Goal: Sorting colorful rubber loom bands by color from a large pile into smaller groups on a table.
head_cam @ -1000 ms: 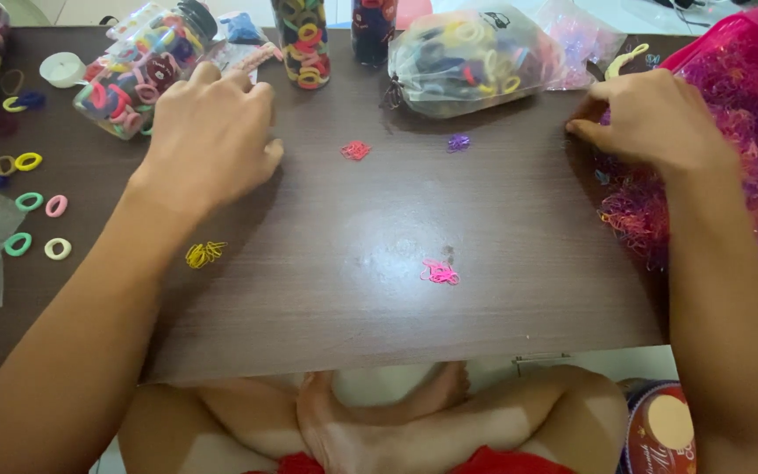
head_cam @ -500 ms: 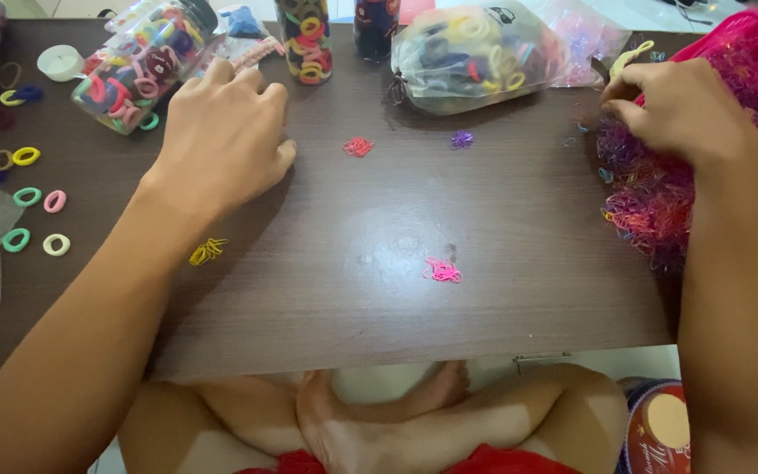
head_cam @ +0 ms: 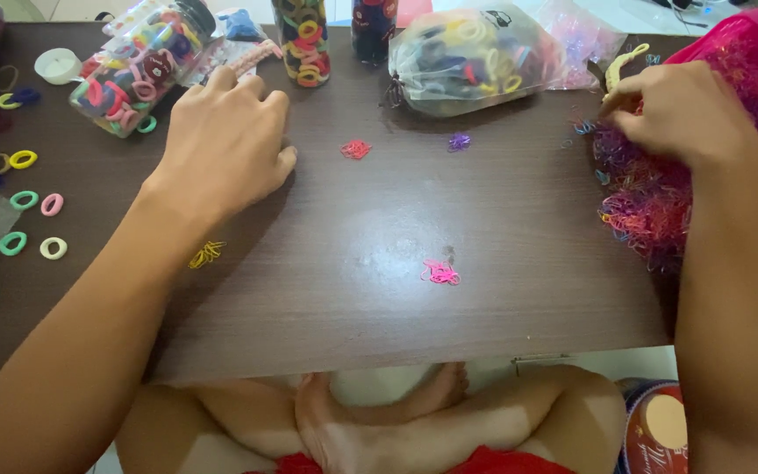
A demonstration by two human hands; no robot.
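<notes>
While left hand rests flat on table, fingers loose, right hand fingers pinch into elastic pile.

Clear bag of hair ties at the counter's far edge, clear jars to its left, round red tin bottom right

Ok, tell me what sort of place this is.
Probably a home sorting or packing spot, worked from the floor: a low dark wooden table sits over the person's crossed legs. Jars of colourful hair ties and a big heap of tiny pink and purple elastic bands crowd it.
</notes>
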